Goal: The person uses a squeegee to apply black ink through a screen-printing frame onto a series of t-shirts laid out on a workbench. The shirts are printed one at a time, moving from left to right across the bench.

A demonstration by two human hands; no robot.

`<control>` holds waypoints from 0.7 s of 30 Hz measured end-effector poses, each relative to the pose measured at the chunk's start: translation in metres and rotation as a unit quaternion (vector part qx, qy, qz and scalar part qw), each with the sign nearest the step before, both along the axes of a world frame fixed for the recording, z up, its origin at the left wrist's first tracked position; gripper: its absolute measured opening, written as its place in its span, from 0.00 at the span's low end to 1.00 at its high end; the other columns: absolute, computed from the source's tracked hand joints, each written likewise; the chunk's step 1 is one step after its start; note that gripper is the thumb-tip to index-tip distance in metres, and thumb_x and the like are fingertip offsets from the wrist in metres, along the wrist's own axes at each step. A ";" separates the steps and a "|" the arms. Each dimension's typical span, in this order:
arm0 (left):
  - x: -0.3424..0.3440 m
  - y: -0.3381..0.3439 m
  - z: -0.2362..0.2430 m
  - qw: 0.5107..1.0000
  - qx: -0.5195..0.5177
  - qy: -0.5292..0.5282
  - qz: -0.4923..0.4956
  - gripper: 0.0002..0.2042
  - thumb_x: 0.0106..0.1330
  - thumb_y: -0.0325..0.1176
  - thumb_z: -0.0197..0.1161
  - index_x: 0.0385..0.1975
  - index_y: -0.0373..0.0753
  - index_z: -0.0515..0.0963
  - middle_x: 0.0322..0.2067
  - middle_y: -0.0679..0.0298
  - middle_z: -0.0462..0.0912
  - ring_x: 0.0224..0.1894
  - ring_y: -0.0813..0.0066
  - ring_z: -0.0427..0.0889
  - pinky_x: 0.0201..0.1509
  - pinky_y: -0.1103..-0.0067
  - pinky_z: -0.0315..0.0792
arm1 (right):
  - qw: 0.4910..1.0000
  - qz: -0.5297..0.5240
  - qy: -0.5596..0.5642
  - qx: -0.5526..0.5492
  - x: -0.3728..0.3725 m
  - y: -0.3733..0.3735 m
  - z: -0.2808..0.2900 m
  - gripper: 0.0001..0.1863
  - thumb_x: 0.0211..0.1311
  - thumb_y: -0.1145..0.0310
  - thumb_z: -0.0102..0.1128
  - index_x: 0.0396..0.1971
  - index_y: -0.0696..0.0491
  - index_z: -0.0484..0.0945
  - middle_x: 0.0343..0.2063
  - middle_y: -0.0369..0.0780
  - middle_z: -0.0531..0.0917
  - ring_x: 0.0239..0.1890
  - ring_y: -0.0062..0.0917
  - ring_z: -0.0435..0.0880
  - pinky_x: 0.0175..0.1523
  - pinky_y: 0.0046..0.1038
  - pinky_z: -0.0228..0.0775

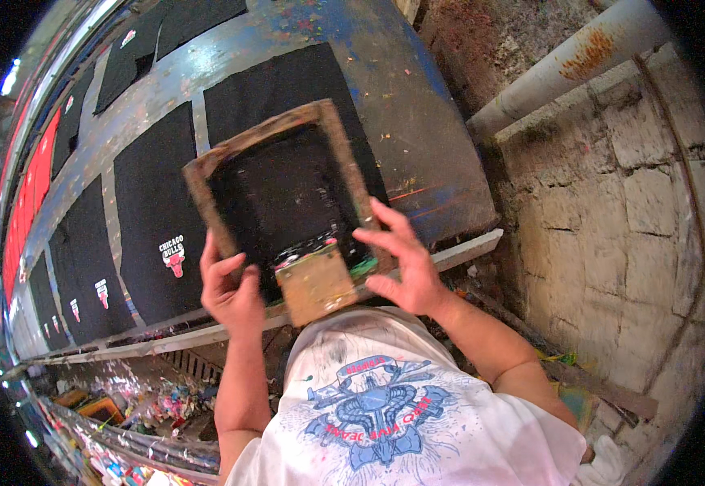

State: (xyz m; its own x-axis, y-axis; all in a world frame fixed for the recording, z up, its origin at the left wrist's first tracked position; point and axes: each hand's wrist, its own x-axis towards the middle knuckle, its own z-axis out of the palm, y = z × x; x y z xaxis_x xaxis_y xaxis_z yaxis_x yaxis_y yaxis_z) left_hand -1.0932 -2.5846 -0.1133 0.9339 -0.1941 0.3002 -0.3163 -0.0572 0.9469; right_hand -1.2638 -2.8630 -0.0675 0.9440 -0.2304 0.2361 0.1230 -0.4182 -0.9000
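Observation:
A wooden-framed printing screen (197, 174) with dark mesh is tilted over a black fabric panel (287, 77) at the table's near edge. My left hand (235, 292) grips its left side near the close corner, fingers bent and thumb inward. On the right side, my right hand (409, 267) holds the frame, fingers along the outer rail and thumb by the near corner. A wooden squeegee (317, 290), a flat tan block, leans in the near end of the screen, its lower part overhanging toward my shirt. Pink, white and green ink smears lie along its blade.
Several black panels, some with a small red-and-white print (174, 257), lie along the long table (417, 121). Red panels (32, 202) line its far left. A rusty pipe (579, 61) and block wall (587, 211) stand right. Clutter (166, 405) sits below left.

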 end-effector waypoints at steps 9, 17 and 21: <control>-0.084 0.169 0.040 0.977 0.017 -0.011 0.210 0.17 0.58 0.09 0.67 0.46 0.33 0.83 0.78 0.42 0.75 0.75 0.51 0.79 0.81 0.57 0.70 | 0.928 0.330 -0.091 0.150 0.057 0.071 -0.001 0.45 0.54 0.64 0.84 0.76 0.47 0.79 0.88 0.58 0.52 0.89 0.58 0.54 0.88 0.55 0.49; -0.229 0.176 0.034 0.911 0.042 0.029 0.409 0.11 0.66 0.14 0.72 0.44 0.34 0.85 0.77 0.43 0.77 0.73 0.57 0.80 0.81 0.63 0.68 | 0.867 0.473 -0.066 0.146 0.044 0.097 -0.001 0.43 0.58 0.60 0.81 0.76 0.47 0.79 0.87 0.59 0.53 0.88 0.59 0.53 0.89 0.56 0.45; -0.267 0.158 0.021 0.900 0.029 0.035 0.433 0.08 0.70 0.13 0.70 0.39 0.35 0.81 0.77 0.41 0.76 0.71 0.58 0.82 0.79 0.64 0.69 | 0.850 0.508 -0.058 0.123 0.020 0.087 -0.002 0.41 0.68 0.55 0.78 0.78 0.51 0.77 0.88 0.58 0.51 0.90 0.56 0.50 0.90 0.54 0.42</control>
